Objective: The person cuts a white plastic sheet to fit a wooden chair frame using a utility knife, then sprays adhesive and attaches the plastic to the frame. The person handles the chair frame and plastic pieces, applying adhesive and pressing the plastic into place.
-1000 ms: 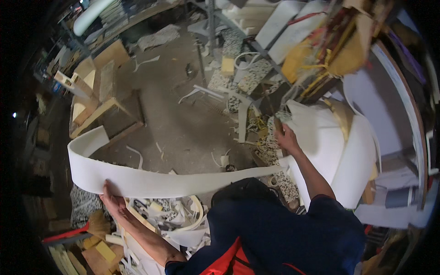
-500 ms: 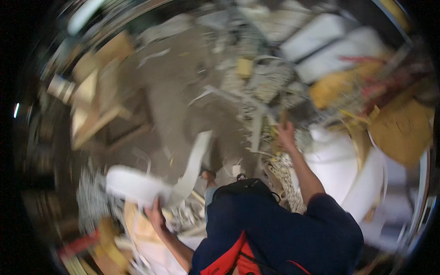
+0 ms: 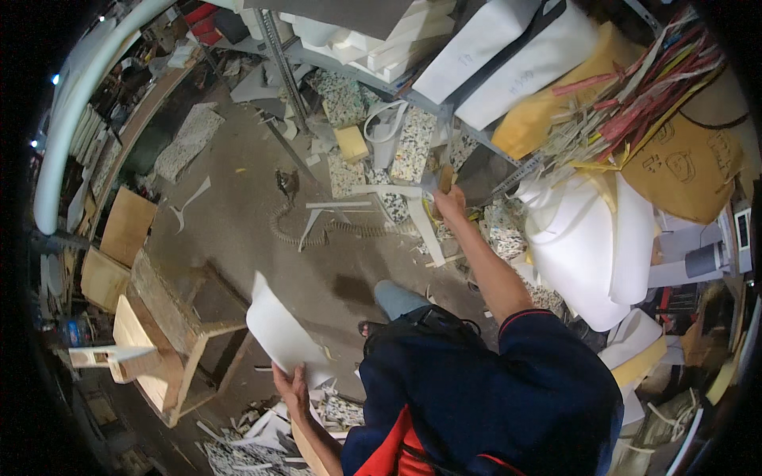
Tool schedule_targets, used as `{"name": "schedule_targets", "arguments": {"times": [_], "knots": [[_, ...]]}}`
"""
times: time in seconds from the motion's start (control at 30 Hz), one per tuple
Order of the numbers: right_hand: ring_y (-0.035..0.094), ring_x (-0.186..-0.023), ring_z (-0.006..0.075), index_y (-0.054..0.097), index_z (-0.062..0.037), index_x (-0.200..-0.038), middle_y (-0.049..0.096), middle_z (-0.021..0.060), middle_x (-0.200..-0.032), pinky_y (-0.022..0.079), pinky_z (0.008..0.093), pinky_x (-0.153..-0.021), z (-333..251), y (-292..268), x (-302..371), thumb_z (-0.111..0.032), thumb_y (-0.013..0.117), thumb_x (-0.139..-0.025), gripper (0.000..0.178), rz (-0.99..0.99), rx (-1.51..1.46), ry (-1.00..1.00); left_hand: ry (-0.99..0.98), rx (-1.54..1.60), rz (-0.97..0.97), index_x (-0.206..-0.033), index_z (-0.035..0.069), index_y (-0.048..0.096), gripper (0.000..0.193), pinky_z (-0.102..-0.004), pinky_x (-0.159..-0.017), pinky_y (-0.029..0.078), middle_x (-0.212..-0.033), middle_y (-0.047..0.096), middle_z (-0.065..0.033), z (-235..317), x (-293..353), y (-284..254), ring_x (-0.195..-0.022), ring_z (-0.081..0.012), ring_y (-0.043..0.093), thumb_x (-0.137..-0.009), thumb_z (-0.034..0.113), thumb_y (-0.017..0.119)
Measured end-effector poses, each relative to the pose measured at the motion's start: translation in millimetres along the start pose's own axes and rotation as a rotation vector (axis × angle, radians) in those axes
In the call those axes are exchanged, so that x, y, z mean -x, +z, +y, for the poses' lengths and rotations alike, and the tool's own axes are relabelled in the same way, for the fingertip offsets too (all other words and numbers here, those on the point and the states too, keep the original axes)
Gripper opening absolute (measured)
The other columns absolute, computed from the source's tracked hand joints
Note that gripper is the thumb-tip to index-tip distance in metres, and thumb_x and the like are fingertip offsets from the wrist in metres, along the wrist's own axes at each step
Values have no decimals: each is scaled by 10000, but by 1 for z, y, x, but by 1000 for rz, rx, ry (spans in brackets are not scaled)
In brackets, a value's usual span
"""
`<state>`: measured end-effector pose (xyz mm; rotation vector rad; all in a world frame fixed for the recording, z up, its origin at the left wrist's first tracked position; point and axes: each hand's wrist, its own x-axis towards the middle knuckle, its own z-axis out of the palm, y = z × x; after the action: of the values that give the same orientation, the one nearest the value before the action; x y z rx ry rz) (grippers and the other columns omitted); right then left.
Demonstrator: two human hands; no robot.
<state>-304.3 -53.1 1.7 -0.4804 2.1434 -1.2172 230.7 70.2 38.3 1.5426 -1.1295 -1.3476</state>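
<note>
Head view showed the left hand (image 3: 294, 389) grasping a broad white strip of flexible sheet material (image 3: 282, 329) near its lower end, between thumb and fingers. The strip stood tilted in front of the hand, its free end pointing up and to the left, over the grey-brown floor (image 3: 230, 210). The right hand (image 3: 451, 205), on the outstretched arm, was clenched around a brown-handled tool (image 3: 446, 176); the type of its working end could not be told. Strip and tool were well apart.

Beside the strip, to its left, stood a brown box-shaped wooden frame (image 3: 208, 328). Near the right hand lay white angular offcuts (image 3: 429, 230) and multicoloured speckled foam slabs (image 3: 414, 141), with a small yellow rectangular block (image 3: 351, 144) farther left. A tan ribbed coil (image 3: 361, 228) rested on the floor.

To the right of the right forearm sat a large bulging mass of white sheeting (image 3: 571, 246). Above it hung a bundle of red, yellow and pale ribbons (image 3: 619, 119), beside a yellow-brown rounded sheet with dark line marks (image 3: 683, 168).
</note>
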Motion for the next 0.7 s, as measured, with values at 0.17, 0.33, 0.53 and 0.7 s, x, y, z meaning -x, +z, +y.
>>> {"name": "schedule_targets", "arguments": {"times": [0.17,0.33,0.53,0.7], "knots": [[706,-933,292,685,34,-1036,724,205,-925,533,419,-819,30,70,-147,-255,703,-822,360,316,249,57,-35,-35,33,-1384,-14,482,542,-341,-1010,437,-1285,605,-136,-1,-62,-10,-1167,-224,576,-875,-24,666],[652,-943,311,660,-112,-1174,674,148,-1042,543,520,-824,56,70,-279,-272,632,-913,308,-150,-383,176,-70,-184,139,-1361,25,506,526,-354,-924,521,-1207,656,-111,1,-84,0,-1082,-212,629,-884,46,726],[565,-761,287,613,-49,-1069,617,123,-893,535,454,-727,51,34,-407,-271,655,-940,260,-151,-533,341,-184,-354,221,-1420,62,483,604,-429,-979,491,-1216,650,-268,96,-122,45,-1137,-393,637,-873,178,712],[588,-849,303,568,-17,-1158,626,154,-970,533,444,-762,24,48,-429,-352,637,-942,405,-120,-525,290,-107,-325,210,-1424,44,475,570,-422,-974,505,-1278,647,-207,109,-191,66,-1145,-319,644,-903,120,695]]}}
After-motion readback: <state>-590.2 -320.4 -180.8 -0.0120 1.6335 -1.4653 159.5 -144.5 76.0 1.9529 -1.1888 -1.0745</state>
